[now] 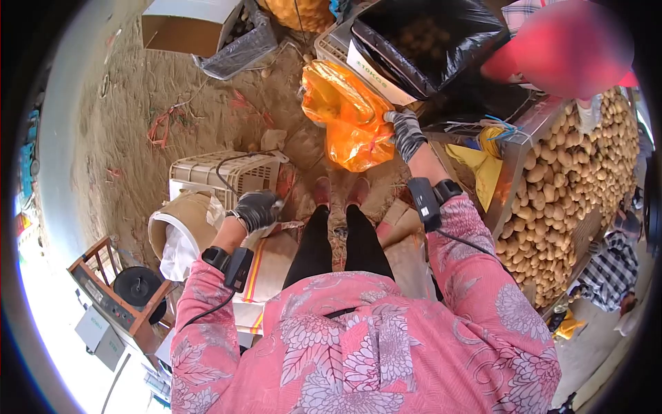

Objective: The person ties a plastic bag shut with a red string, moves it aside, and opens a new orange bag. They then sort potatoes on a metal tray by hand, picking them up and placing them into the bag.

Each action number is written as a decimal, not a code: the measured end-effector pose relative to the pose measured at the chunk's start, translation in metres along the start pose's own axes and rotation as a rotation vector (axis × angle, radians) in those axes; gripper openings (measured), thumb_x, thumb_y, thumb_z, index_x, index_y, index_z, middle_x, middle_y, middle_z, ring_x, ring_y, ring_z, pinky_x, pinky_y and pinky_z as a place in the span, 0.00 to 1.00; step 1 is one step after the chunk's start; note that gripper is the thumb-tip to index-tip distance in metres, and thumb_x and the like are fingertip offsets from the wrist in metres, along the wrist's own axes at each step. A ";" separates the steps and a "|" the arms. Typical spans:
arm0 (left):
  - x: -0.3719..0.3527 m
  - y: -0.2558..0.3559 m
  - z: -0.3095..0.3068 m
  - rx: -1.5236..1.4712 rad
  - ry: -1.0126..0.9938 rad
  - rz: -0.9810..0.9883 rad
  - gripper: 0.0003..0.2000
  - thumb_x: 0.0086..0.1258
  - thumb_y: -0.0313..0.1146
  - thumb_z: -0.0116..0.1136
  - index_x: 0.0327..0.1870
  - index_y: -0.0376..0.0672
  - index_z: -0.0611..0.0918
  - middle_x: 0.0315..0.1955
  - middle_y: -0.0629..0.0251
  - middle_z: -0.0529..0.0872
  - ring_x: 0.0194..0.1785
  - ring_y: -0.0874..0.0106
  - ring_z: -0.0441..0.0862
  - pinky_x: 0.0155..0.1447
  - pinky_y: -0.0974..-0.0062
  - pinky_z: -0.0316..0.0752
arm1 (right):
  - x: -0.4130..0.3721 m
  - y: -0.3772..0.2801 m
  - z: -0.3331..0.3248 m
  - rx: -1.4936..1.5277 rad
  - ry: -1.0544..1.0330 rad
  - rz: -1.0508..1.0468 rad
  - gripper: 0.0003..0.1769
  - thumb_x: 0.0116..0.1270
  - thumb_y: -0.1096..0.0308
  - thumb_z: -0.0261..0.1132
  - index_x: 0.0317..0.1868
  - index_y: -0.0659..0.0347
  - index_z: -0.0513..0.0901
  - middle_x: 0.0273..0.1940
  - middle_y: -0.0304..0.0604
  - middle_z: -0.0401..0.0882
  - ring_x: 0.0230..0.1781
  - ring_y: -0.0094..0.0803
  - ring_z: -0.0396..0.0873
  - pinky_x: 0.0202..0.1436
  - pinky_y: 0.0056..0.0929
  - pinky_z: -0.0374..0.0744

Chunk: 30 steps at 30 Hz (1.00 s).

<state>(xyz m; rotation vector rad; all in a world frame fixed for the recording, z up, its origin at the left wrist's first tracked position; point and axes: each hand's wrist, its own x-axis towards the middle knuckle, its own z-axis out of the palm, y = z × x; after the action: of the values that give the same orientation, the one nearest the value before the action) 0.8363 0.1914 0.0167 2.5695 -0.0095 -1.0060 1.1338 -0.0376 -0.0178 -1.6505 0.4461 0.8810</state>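
Observation:
My right hand (407, 131), in a striped grey glove, grips the edge of an orange plastic bag (358, 134). The bag hangs crumpled in front of my feet, its top partly spread; what is inside is hard to see. My left hand (256, 210), in a dark grey glove, is closed beside a beige plastic crate (238, 172). Whatever its curled fingers hold, if anything, is hidden. Behind the bag stands a carton (376, 72) lined with black plastic (441, 24), with potatoes dimly visible inside.
Potatoes (565, 186) fill a metal-edged bin at right. A person in red (565, 52) stands beyond it; another in checks (610, 269) is at far right. At left are a round drum (183, 228) with a white bag and a platform scale (124, 297). An open carton (186, 27) lies upper left.

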 end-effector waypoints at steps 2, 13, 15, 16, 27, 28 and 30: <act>0.007 0.020 -0.032 -0.397 0.179 -0.117 0.11 0.57 0.36 0.54 0.38 0.43 0.81 0.33 0.54 0.82 0.41 0.54 0.79 0.46 0.64 0.73 | -0.003 0.000 -0.002 -0.013 -0.031 -0.068 0.20 0.54 0.71 0.63 0.50 0.59 0.75 0.38 0.38 0.79 0.33 0.31 0.79 0.28 0.34 0.79; 0.190 0.025 -0.033 0.317 0.459 0.158 0.18 0.52 0.36 0.57 0.47 0.54 0.80 0.47 0.59 0.79 0.57 0.56 0.71 0.58 0.48 0.60 | -0.009 0.031 -0.002 0.079 -0.022 -0.165 0.20 0.55 0.77 0.61 0.51 0.62 0.75 0.35 0.36 0.78 0.28 0.25 0.76 0.25 0.23 0.74; 0.195 0.013 -0.042 0.309 0.028 0.287 0.19 0.51 0.37 0.59 0.48 0.53 0.77 0.42 0.58 0.81 0.53 0.61 0.75 0.54 0.53 0.65 | -0.009 0.029 -0.013 -0.001 0.032 -0.201 0.20 0.54 0.76 0.62 0.50 0.63 0.76 0.38 0.39 0.79 0.32 0.27 0.77 0.27 0.26 0.75; 0.191 0.000 -0.028 0.307 0.010 0.305 0.19 0.51 0.37 0.59 0.48 0.53 0.77 0.42 0.58 0.81 0.53 0.61 0.75 0.54 0.53 0.65 | -0.013 0.027 -0.014 -0.035 0.105 -0.217 0.19 0.55 0.77 0.61 0.50 0.64 0.76 0.39 0.40 0.79 0.34 0.27 0.77 0.30 0.26 0.76; 0.027 -0.050 -0.154 0.328 0.221 0.267 0.12 0.50 0.37 0.61 0.36 0.48 0.77 0.28 0.67 0.81 0.38 0.64 0.78 0.51 0.61 0.68 | -0.001 0.051 0.025 -0.378 0.242 -0.325 0.21 0.52 0.78 0.58 0.50 0.70 0.74 0.43 0.50 0.80 0.42 0.36 0.78 0.47 0.27 0.74; 0.025 -0.052 -0.149 0.325 0.211 0.275 0.12 0.50 0.37 0.61 0.36 0.48 0.77 0.28 0.67 0.81 0.38 0.64 0.78 0.51 0.61 0.68 | -0.006 0.047 0.028 -0.414 0.247 -0.303 0.23 0.52 0.81 0.57 0.52 0.70 0.73 0.45 0.47 0.80 0.44 0.34 0.78 0.49 0.25 0.73; 0.030 -0.061 -0.132 0.372 0.248 0.403 0.12 0.51 0.37 0.60 0.37 0.49 0.77 0.31 0.68 0.81 0.44 0.66 0.77 0.55 0.56 0.65 | -0.012 0.040 0.027 -0.424 0.231 -0.270 0.21 0.52 0.80 0.57 0.50 0.70 0.74 0.45 0.47 0.80 0.43 0.33 0.78 0.49 0.25 0.73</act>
<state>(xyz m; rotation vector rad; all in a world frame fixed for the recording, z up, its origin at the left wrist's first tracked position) 0.9377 0.2892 0.0644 2.8353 -0.6760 -0.5721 1.0896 -0.0249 -0.0370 -2.1567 0.1888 0.6103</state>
